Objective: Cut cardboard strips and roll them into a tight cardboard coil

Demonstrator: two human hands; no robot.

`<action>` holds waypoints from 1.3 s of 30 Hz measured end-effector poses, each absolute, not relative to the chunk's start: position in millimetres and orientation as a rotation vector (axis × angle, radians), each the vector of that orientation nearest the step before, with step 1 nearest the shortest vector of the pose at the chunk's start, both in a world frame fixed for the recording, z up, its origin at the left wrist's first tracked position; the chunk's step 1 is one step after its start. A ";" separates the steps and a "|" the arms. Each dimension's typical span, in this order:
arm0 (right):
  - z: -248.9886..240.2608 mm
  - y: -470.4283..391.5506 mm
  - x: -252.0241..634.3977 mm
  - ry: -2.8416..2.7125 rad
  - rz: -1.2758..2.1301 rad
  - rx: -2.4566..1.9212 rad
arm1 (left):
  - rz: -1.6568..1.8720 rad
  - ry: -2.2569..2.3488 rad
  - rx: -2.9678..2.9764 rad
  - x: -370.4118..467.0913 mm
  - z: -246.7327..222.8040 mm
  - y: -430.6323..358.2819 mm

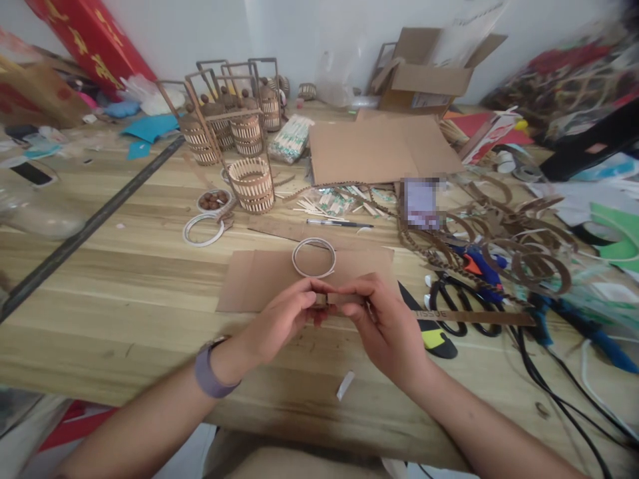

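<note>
My left hand (287, 319) and my right hand (387, 322) meet over the front edge of a flat cardboard piece (249, 279). Both pinch a brown cardboard strip (344, 299), whose far part runs out to the right of my right hand across the scissors. My fingers partly hide the piece between them. Just beyond my fingertips a white-edged ring (314, 258) lies on the cardboard. A small white scrap (345, 385) rests on the wooden table (164, 352) in front of my hands.
Baskets with tall handles (249, 186) stand at the back left, beside a bowl of brown balls (213, 199). Black-handled scissors (449, 313), a blue glue gun (484, 273), coiled cardboard strips (539, 259), and pliers (589, 332) lie at right. Behind are cardboard sheets (379, 150) and an open box (424, 80).
</note>
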State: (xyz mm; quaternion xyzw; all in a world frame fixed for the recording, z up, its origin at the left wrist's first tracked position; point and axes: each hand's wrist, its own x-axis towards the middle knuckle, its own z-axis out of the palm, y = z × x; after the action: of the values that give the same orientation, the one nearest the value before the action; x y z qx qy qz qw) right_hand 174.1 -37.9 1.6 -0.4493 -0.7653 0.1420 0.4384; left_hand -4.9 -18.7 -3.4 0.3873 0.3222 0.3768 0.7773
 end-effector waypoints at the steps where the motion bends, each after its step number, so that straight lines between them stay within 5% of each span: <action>1: 1.4 -37.9 173.5 -1.880 0.383 -1.124 | 0.822 0.697 0.834 -4.8 -4.4 -18.8; 21: -8.8 -40.3 167.3 -1.795 0.601 -1.138 | 0.812 0.671 0.964 -7.9 -11.4 -22.7; 39: -6.3 -41.8 165.6 -1.935 0.367 -1.042 | 0.721 0.787 1.202 -10.1 -5.9 -23.8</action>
State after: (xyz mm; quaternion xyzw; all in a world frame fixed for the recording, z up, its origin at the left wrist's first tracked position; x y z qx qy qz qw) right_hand 165.6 -41.8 -6.3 -0.4199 -0.7794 0.1477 0.4410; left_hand -10.1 -23.8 -5.9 0.5383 0.3524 0.3229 0.6941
